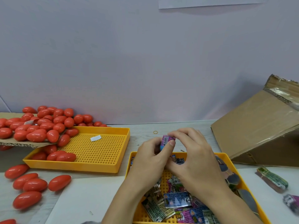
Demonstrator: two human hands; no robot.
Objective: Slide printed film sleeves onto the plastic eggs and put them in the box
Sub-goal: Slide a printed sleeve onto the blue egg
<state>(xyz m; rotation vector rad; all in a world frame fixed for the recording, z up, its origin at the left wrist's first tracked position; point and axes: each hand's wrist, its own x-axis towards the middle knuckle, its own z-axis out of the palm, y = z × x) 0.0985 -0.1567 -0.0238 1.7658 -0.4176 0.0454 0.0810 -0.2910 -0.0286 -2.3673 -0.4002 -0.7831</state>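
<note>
So we've got both hands up over the far edge of the near yellow tray, working on one printed film sleeve, the pink and blue one with a barcode on it. Our left hand has its grip curled round the sleeve with the thumb pressed on its side, and the right hand comes over the top with its fingers bent and pinching the sleeve's upper end, so both grips are closed on it. We can't tell if there's an egg inside. Loose sleeves fill that tray. The red plastic eggs are heaped at the counter's far left corner, spilling into the second yellow tray, with more eggs along the left edge. The cardboard box sits tipped at the right edge
</note>
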